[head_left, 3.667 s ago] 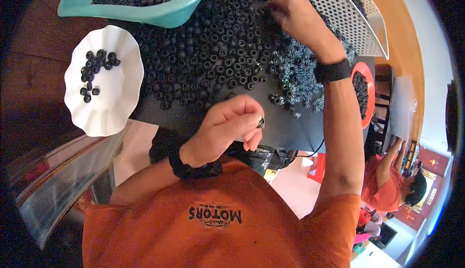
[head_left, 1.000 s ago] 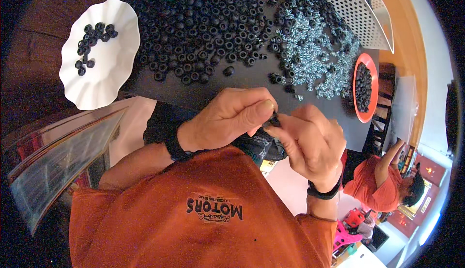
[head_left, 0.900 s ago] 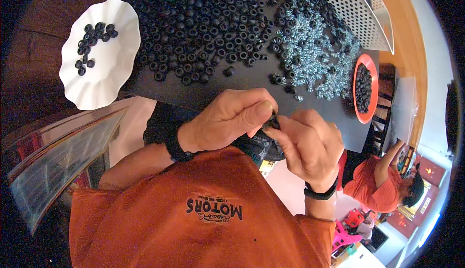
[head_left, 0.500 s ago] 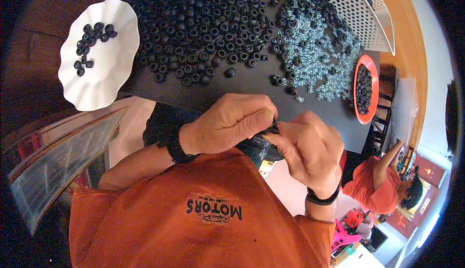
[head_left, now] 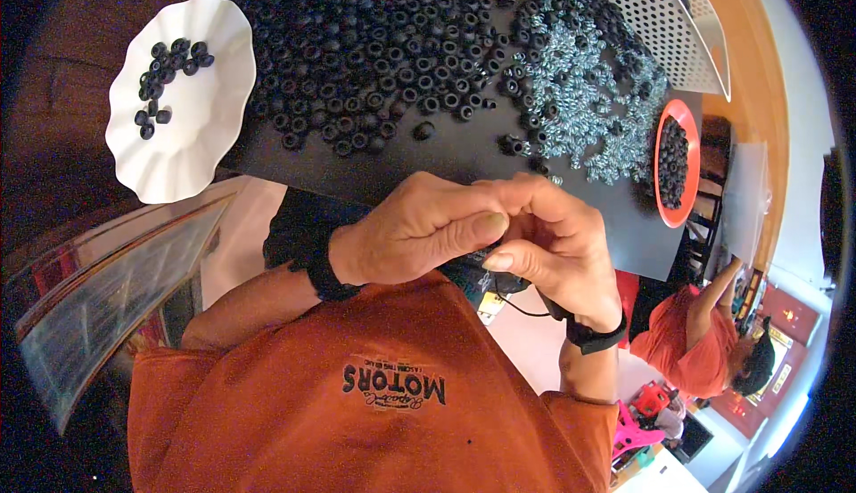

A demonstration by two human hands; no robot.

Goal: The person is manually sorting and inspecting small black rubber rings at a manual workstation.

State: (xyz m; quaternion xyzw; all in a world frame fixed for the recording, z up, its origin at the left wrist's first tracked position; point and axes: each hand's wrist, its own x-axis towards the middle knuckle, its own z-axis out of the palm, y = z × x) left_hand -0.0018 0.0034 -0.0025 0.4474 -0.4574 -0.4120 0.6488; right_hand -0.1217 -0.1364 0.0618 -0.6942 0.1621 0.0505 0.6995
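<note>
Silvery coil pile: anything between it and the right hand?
Nothing visible blocks it. Between the right hand and the pile of silvery coils there's bare dark tabletop; a few loose black rings lie at the pile's near left edge.

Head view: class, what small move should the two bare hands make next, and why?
Probably bring the thumb of the bare right hand toward the thumb of the bare left hand. The right hand's thumb stands apart from its index finger, while the left hand's thumb is folded against its fingers. Anything between them is hidden, so this is only a judgement.
</note>
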